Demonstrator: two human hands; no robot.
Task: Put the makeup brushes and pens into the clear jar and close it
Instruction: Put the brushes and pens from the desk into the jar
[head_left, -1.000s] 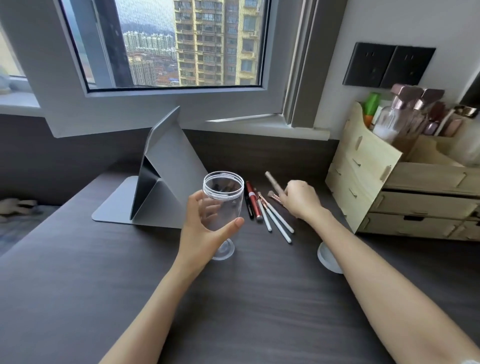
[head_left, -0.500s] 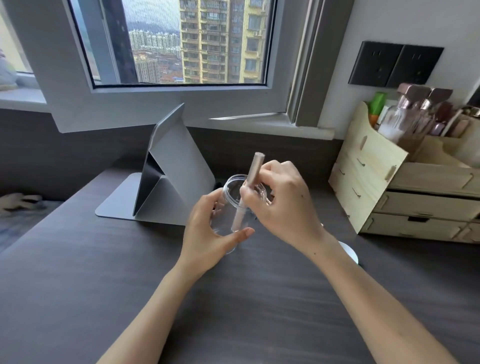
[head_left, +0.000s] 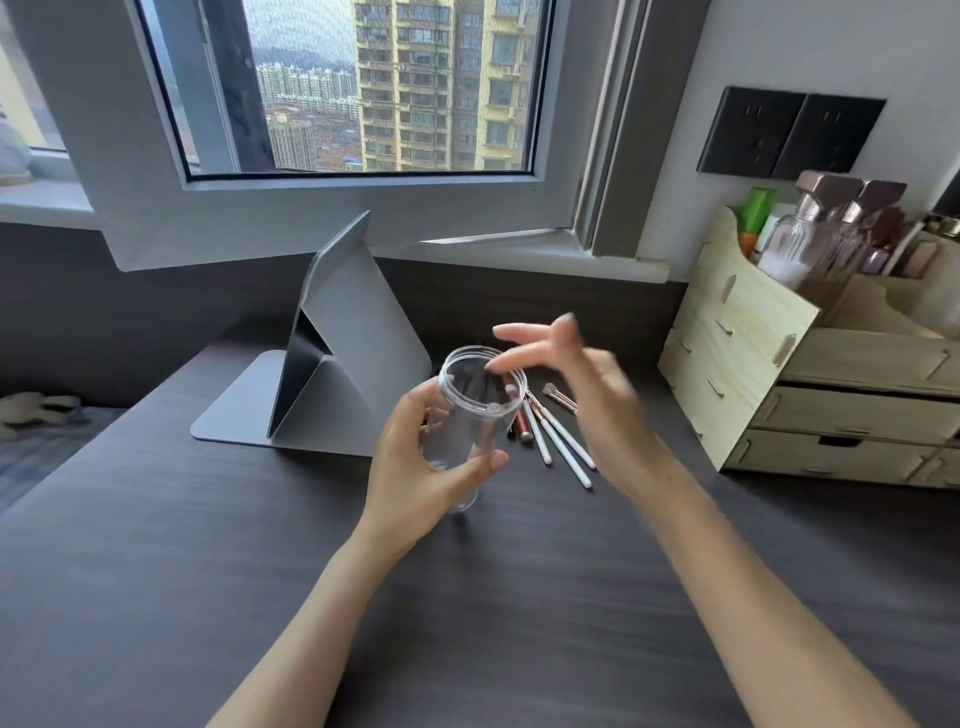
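My left hand (head_left: 415, 467) grips the clear jar (head_left: 475, 410), which is lifted off the dark desk and tilted a little to the right, mouth open. A thin beige stick stands inside it, its tip (head_left: 511, 389) near the rim. My right hand (head_left: 582, 384) hovers blurred just right of the jar's mouth, fingers spread and holding nothing. Behind the jar on the desk lie white-handled brushes (head_left: 563, 447), a red pen (head_left: 522, 427) and a small rose-gold brush (head_left: 560, 396). No lid is in sight.
A grey folded tablet stand (head_left: 332, 374) sits left of the jar. A wooden drawer organiser (head_left: 753, 364) holding bottles and brushes fills the right side. The window sill (head_left: 519, 254) runs behind the desk (head_left: 208, 571).
My right hand picked the beige stick from the desk, dropped it into the jar and let go; it is now open beside the mouth. My left hand kept hold of the jar.
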